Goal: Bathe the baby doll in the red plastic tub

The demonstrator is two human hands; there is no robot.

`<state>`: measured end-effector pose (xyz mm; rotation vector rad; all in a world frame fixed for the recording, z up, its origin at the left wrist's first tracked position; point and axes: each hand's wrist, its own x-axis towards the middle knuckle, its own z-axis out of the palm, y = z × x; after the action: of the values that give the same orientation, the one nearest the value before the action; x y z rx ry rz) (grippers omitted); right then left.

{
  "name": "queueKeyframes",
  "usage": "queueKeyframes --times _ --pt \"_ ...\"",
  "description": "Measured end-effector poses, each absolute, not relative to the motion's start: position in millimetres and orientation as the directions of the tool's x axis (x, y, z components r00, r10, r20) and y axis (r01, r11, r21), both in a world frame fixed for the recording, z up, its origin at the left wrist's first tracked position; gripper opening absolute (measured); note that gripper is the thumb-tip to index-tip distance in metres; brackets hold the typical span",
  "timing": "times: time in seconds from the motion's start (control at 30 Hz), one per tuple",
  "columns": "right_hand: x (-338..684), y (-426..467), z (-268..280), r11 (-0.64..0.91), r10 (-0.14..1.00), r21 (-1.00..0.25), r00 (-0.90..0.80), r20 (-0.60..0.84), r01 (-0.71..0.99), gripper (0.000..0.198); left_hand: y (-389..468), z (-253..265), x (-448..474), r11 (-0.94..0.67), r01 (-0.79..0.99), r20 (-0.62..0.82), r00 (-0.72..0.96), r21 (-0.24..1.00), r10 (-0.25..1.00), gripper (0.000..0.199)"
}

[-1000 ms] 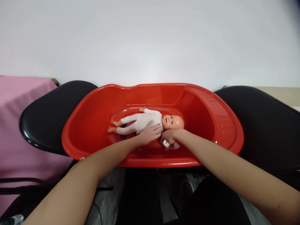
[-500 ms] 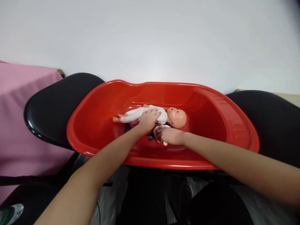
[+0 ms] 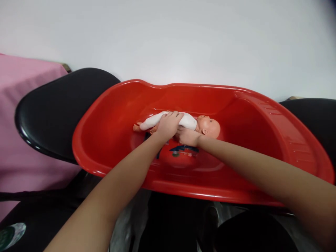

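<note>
- The doll (image 3: 183, 121) lies in the red tub (image 3: 110, 115), turned on its side toward the far wall, head to the right, feet to the left.
- The left hand (image 3: 168, 125) curls over the doll's white-clad trunk, fingers wrapped across the top, gripping it.
- The right hand (image 3: 187, 136) presses against the doll's near side just below the shoulder; how far its fingers close cannot be told.
- The two hands touch each other beside the doll.
- A blue mark (image 3: 183, 149) shows on the tub floor just in front of them.
- The tub rests across two black seats (image 3: 52, 112).
- A pink cloth (image 3: 15, 105) hangs at the left.
</note>
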<state>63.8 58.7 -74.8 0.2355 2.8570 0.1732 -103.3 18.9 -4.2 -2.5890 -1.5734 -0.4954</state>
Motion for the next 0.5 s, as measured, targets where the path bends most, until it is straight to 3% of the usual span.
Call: queueKeyframes --times 0.1,0.17,0.4,0.5 --pt "100 50 -80 0.924 0.273 0.332 -0.935 -0.227 0.189 0.044 17 -1 -109 -0.462 0.882 0.267 0.424 0.094 0.865 0.038" --pt "127 45 -84 0.890 0.278 0.420 -0.940 -0.197 0.175 0.043 16 0 -112 -0.451 0.887 0.258 0.416 0.095 0.872 0.038" --pt "189 29 -67 0.899 0.297 0.357 -0.952 -0.070 0.254 0.030 16 1 -112 -0.416 0.901 0.262 0.376 0.120 0.889 0.038" --pt "170 8 -59 0.949 0.189 0.273 -0.977 -0.100 0.156 0.024 17 2 -112 -0.411 0.902 0.259 0.368 0.135 0.893 0.034"
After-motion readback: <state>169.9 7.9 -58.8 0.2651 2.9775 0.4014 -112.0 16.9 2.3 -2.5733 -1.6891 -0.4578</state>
